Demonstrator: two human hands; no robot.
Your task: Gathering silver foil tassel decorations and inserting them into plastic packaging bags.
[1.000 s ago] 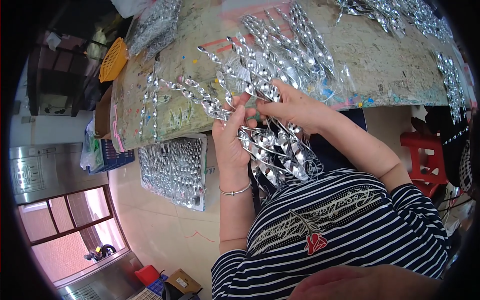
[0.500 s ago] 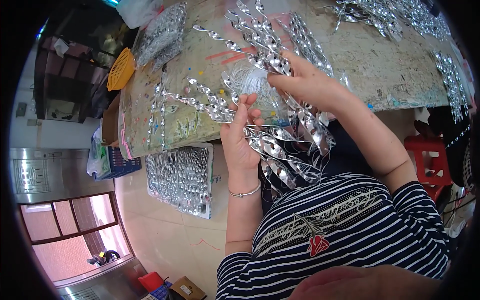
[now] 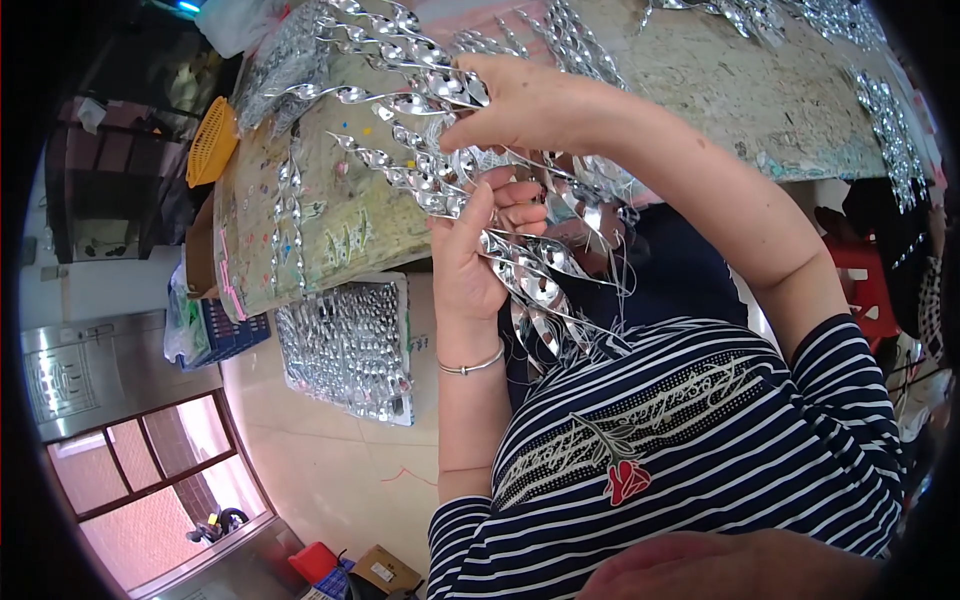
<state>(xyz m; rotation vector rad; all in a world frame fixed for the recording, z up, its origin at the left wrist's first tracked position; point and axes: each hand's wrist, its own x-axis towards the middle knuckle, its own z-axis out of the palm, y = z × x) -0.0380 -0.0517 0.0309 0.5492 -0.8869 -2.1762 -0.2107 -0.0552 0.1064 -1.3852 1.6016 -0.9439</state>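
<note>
My left hand (image 3: 468,262) is closed round a bunch of twisted silver strips (image 3: 405,180). Their upper ends point to the upper left, and lower lengths hang toward my lap with thin pale threads trailing. Just above it, my right hand (image 3: 505,105) grips a second bunch of twisted silver strips (image 3: 400,62) near its middle. The far ends of that bunch fan out over the table, while the rest dangles below my wrist. The two bunches lie close together, and parts of both are hidden by my fingers.
More shiny strips (image 3: 580,45) lie on the stained worktable (image 3: 720,110), with others (image 3: 885,130) over its right edge. A yellow basket (image 3: 212,142), plastic-wrapped silver pieces (image 3: 290,70) and a blue crate (image 3: 232,328) stand left. A packed silver sheet (image 3: 345,345) stands below the table edge.
My right hand has moved left with its bunch and now sits nearly over my left hand. The left hand keeps its hold, almost in place. The view has shifted slightly.
</note>
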